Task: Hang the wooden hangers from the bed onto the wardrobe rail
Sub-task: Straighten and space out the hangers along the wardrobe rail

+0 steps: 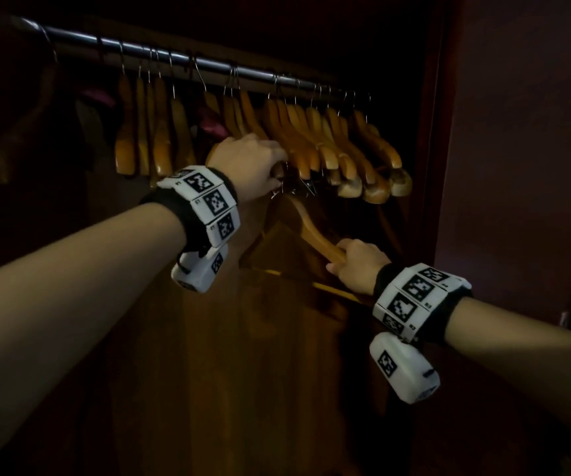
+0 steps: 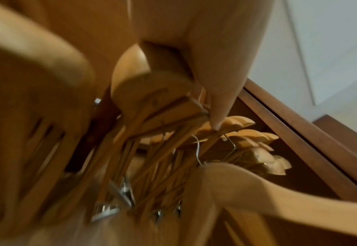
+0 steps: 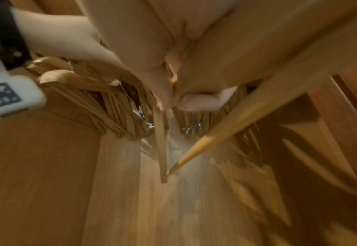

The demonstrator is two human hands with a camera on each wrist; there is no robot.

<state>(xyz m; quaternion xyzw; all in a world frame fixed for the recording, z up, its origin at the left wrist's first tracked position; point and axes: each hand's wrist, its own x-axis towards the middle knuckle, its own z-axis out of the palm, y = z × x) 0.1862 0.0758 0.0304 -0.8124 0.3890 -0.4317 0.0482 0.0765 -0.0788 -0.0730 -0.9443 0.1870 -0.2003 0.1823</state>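
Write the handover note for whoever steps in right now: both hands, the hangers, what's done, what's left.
Left hand: curled round the top of the held hanger, by its hook, just below the hung hangers.
Right hand: grips the same hanger's lower shoulder end.
Rail: many wooden hangers already hooked on, packed tighter toward the right.
Done: most hangers are up.
Left: raise the held hanger and hook it on the rail. The bed is out of view, so any remaining hangers cannot be counted.
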